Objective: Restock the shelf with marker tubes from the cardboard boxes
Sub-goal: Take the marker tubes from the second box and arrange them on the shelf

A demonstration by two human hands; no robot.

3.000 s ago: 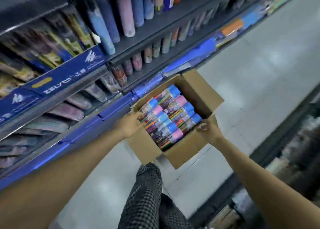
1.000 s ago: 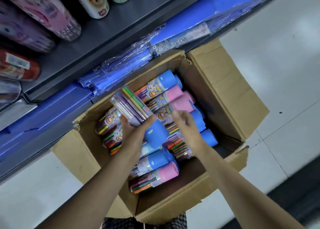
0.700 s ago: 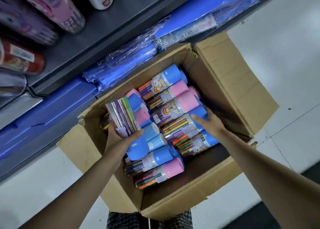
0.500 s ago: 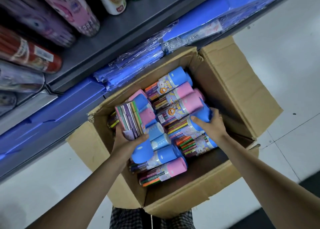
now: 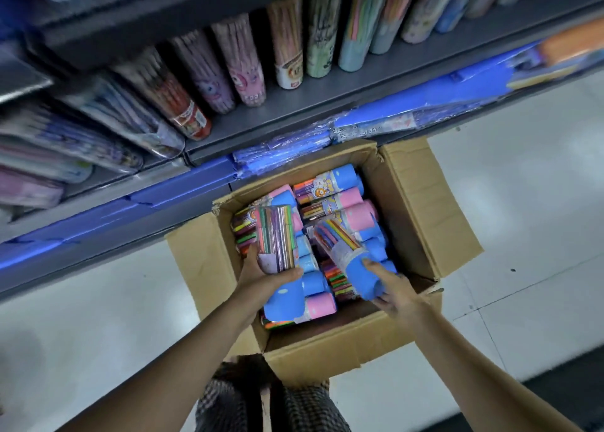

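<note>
A view from above looks down a person's two bare forearms into an open brown cardboard box (image 5: 421, 209) that sits on a pale tiled floor (image 5: 529, 183), just in front of a grey metal shelf unit (image 5: 327, 101).

The box is packed with clear plastic marker tubes (image 5: 330, 196) lying on their sides, each showing coloured pens inside and capped in blue or pink.

The left hand (image 5: 261, 278) grips one blue-capped marker tube (image 5: 277, 261) around its middle, thumb curled over the top of it. This tube is raised above the others, on the left side of the box, with its blue cap pointing toward the person.

The right hand (image 5: 395, 291) grips a second blue-capped marker tube (image 5: 349, 261) at its cap end, fingers wrapped around the blue cap. This tube is tilted, its pen end rising toward the middle of the box, above the tubes still packed beneath it.

The box's flaps are folded outward on the left, right and near sides.

On the shelf behind the box, a row of tall patterned pencil tubes (image 5: 242, 68) stands side by side, in pink, cream, green and blue. Flat blue packets wrapped in clear plastic (image 5: 284, 147) lie along the shelf's lower edge, touching the far rim of the box.

At the bottom of the view, between the forearms, a strip of black-and-white checked clothing (image 5: 294, 405) shows.
</note>
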